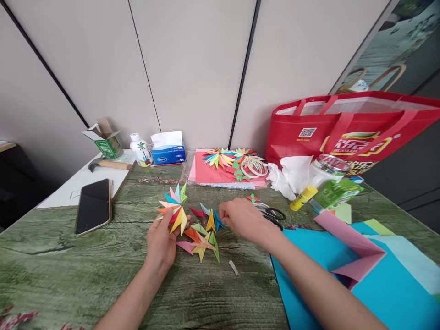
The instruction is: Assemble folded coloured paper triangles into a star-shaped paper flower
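Note:
My left hand [162, 243] grips a multicoloured folded-paper star [178, 206], its points in yellow, pink, blue, orange and green. Thumb on the front, the other fingers reach behind it. Beside the star, my right hand [240, 219] has its fingers curled closed at the edge of a cluster of blue and yellow folded-paper pieces [213, 221]. Whether those fingertips pinch a piece cannot be made out. Closer to me lie orange, yellow, pink and green folded pieces [201, 243] on the green wood-look table [206, 293]. A small white paper scrap [233, 267] lies nearby.
Black-handled scissors [273, 214] and a glue stick [303, 198] sit right of my hand. Coloured paper sheets [309, 275] cover the right side. Finished paper stars [219, 158] lie behind, near a red bag [309, 133]. A phone [93, 206] and hammer [112, 164] are left.

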Available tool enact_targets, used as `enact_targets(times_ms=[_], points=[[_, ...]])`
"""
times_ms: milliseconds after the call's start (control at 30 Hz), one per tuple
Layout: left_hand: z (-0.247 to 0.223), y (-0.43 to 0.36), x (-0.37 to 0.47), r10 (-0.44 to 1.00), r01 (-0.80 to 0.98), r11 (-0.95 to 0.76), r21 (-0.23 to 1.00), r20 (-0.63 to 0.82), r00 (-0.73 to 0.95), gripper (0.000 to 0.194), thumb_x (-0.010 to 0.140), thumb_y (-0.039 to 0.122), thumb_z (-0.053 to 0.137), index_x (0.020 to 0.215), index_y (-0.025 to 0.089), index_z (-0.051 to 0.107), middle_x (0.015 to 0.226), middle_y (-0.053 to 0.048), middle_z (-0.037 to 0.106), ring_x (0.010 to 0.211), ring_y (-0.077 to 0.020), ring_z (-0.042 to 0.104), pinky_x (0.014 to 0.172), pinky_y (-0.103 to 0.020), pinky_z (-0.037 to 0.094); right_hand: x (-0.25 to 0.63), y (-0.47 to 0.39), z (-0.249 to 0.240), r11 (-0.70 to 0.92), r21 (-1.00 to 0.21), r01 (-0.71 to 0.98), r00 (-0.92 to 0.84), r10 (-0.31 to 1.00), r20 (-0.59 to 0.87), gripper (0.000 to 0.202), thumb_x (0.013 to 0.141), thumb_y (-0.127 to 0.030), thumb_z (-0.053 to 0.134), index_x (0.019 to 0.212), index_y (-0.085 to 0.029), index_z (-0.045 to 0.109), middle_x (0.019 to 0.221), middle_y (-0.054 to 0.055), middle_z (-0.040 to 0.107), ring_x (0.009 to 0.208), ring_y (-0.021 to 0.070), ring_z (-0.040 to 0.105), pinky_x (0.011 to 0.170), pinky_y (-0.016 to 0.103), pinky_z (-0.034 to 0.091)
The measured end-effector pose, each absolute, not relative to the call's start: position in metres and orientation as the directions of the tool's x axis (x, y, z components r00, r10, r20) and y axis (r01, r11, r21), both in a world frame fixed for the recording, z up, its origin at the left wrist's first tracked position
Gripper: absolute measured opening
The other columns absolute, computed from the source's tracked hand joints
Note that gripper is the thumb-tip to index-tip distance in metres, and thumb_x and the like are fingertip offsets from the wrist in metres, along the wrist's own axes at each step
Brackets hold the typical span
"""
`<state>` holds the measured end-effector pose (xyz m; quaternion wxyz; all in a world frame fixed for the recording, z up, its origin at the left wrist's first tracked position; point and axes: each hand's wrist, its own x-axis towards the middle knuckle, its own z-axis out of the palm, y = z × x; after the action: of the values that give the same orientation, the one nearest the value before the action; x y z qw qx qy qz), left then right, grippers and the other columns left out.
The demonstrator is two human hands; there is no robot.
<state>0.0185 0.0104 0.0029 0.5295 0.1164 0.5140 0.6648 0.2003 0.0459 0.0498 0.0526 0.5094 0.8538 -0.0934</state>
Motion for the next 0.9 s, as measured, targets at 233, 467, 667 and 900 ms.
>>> enact_targets(times_ms=[233, 467, 667, 900], points=[[0.0, 0.012, 0.017, 0.844, -0.58, 0.08, 0.81, -0.364, -0.393, 0.007, 0.072, 0.017, 0.061, 0.073, 0.01, 0.061, 0.065, -0.003, 0.068, 0.057, -0.0199, 0.066, 0.047, -0.026, 0.052, 0.202, 0.055, 0.039, 0.437, -0.271, 0.858, -0.483, 0.865, -0.135, 0.017, 0.072, -0.009, 0.048, 0.075, -0.017, 0.063, 0.075, 0.005, 0.065, 0.07, 0.0155, 0.057, 0.056, 0.024, 0.027], [0.001, 0.012, 0.016, 0.875, -0.572, 0.077, 0.816, -0.331, -0.353, 0.006, 0.073, 0.018, 0.059, 0.073, 0.012, 0.059, 0.067, -0.005, 0.069, 0.062, -0.0215, 0.067, 0.055, -0.03, 0.055, 0.202, 0.059, 0.02, 0.41, -0.395, 0.822, -0.483, 0.869, -0.104, 0.026, 0.072, -0.016, 0.058, 0.098, -0.014, 0.054, 0.095, 0.009, 0.06, 0.08, 0.0175, 0.056, 0.065, 0.024, 0.033], [0.004, 0.014, 0.013, 0.886, -0.572, 0.06, 0.818, -0.308, -0.348, 0.006, 0.074, 0.016, 0.057, 0.073, 0.011, 0.059, 0.067, -0.007, 0.069, 0.064, -0.0225, 0.068, 0.061, -0.033, 0.056, 0.202, 0.062, 0.015, 0.336, -0.569, 0.751, -0.523, 0.828, -0.202, 0.029, 0.071, -0.017, 0.06, 0.099, -0.016, 0.052, 0.078, 0.003, 0.064, 0.071, 0.0153, 0.057, 0.059, 0.022, 0.035], [0.003, 0.016, 0.012, 0.864, -0.574, 0.092, 0.814, -0.351, -0.359, 0.008, 0.075, 0.016, 0.056, 0.071, 0.011, 0.06, 0.061, -0.005, 0.067, 0.06, -0.022, 0.067, 0.06, -0.034, 0.057, 0.198, 0.066, 0.006, 0.452, -0.555, 0.699, -0.502, 0.862, 0.07, 0.032, 0.075, -0.006, 0.045, 0.104, -0.015, 0.057, 0.104, 0.009, 0.06, 0.094, 0.0184, 0.056, 0.08, 0.028, 0.04]])
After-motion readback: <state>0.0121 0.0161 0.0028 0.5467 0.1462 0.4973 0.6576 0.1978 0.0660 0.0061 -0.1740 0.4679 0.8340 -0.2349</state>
